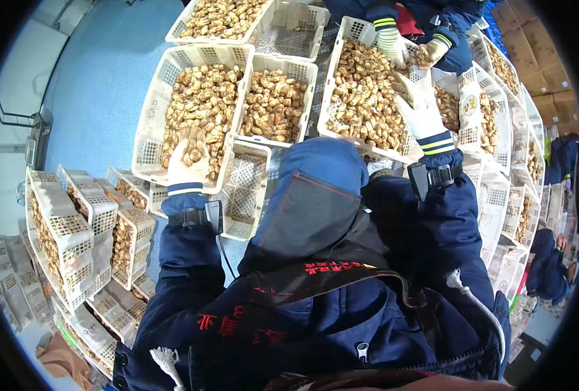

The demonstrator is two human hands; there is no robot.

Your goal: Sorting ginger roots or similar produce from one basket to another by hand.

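Observation:
My left hand (188, 159), in a white glove, is cupped palm up around a few small brown-and-cream mushrooms (192, 152). It is over the near end of a white plastic crate (145, 115) that holds a heap of the same mushrooms (204, 97). My right hand (419, 105), gloved too, has its thumb and fingers apart at the right edge of another white crate (336, 73) with mushrooms (367, 97). Nothing shows in its grasp, though part of the palm is hidden. Between the two crates sits a smaller crate (311, 78) of mushrooms.
A co-worker's gloved hands (411, 51) are close beyond my right hand, one with mushrooms. An empty crate (245, 183) sits beside my left wrist. Stacked crates stand at left (69, 220) and right (502, 127). Cardboard boxes (538, 54) are at the upper right.

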